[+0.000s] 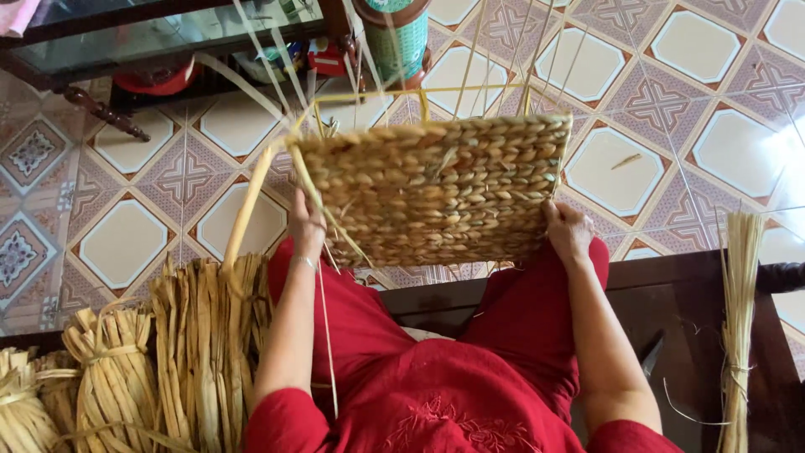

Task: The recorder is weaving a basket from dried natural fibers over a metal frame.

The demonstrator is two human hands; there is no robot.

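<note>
I saw the patterned tile floor run past every edge. Bundles of dried flat fibre were cut off below. The coarse braided woven panel stood over my red-clad knees, its wire frame half hidden. My left hand and right hand gripped its lower corners, fingertips hidden behind.
</note>
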